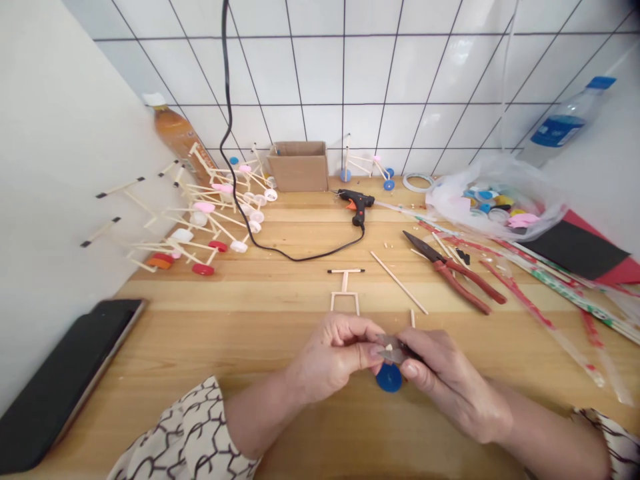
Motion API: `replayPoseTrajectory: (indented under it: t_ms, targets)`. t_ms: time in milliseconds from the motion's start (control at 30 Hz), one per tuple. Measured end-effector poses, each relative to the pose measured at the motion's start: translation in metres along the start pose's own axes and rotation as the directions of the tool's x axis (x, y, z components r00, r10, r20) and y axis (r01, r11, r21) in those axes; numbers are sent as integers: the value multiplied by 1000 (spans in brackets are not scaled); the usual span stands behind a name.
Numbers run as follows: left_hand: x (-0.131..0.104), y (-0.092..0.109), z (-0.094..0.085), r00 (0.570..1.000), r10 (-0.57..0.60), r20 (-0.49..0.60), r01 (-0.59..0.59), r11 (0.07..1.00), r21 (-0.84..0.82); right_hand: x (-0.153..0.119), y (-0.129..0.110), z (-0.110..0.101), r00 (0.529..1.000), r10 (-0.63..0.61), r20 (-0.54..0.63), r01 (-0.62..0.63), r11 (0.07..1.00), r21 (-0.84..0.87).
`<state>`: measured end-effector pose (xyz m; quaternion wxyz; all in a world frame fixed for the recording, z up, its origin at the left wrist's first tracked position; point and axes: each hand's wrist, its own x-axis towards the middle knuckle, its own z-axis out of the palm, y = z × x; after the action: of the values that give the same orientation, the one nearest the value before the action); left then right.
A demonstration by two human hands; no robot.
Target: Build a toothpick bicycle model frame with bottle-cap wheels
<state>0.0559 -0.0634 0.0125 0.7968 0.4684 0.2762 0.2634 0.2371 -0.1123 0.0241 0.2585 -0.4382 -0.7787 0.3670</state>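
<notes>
Glue gun [359, 201] behind stick frame [345, 283]; pliers [441, 265] right (bag [449, 201] behind, farther right); stick models [205, 207] left.

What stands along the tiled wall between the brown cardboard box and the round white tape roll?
The head view shows a pale stick model with round blue wheels there.

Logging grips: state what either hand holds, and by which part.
The right hand grips a metal-bladed tool by its handle end; the left hand is at its blades, but its own hold cannot be told.
</notes>
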Motion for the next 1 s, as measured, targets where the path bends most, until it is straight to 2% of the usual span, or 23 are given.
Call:
replayPoseTrajectory:
  t_ms: [100,233,300,333,400,467,533,600,667,733,867,1000]
  targets:
    - [-1,-3,1,995,-81,57,90,982,-169,-4,1,2,998,-66,0,66,998,-3]
    - [0,-5,2,970,-156,188,203,944,-261,-8,6,3,987,-161,11,161,986,-52]
    - [2,-7,2,964,-172,203,227,930,-290,-6,9,1,984,-178,5,178,982,-62]
    - [3,-8,2,972,-162,173,207,933,-293,-5,10,0,986,-167,2,166,984,-58]
    - [4,-8,2,994,-103,40,109,964,-241,-2,12,-3,994,-113,-9,112,992,-50]
    - [3,-7,4,993,0,-117,-11,995,-97,1,13,-3,998,-52,-31,51,998,-44]
    - [1,-5,7,973,95,-208,-78,993,86,3,13,-2,998,-6,-68,3,999,-44]
    - [-2,-3,9,949,197,-248,-135,960,246,3,12,0,996,26,-83,-29,999,-46]
    - [-4,-1,11,940,242,-241,-162,937,309,2,9,1,996,35,-86,-40,998,-55]
    - [-5,-1,11,954,208,-215,-149,954,261,2,6,2,997,21,-72,-25,998,-59]
    - [-4,-2,8,990,72,-121,-68,997,38,0,-1,0,999,-38,-21,37,997,-63]
    - [-4,-4,5,998,-51,-37,45,988,-147,-2,0,-2,994,-113,-8,112,988,-103]
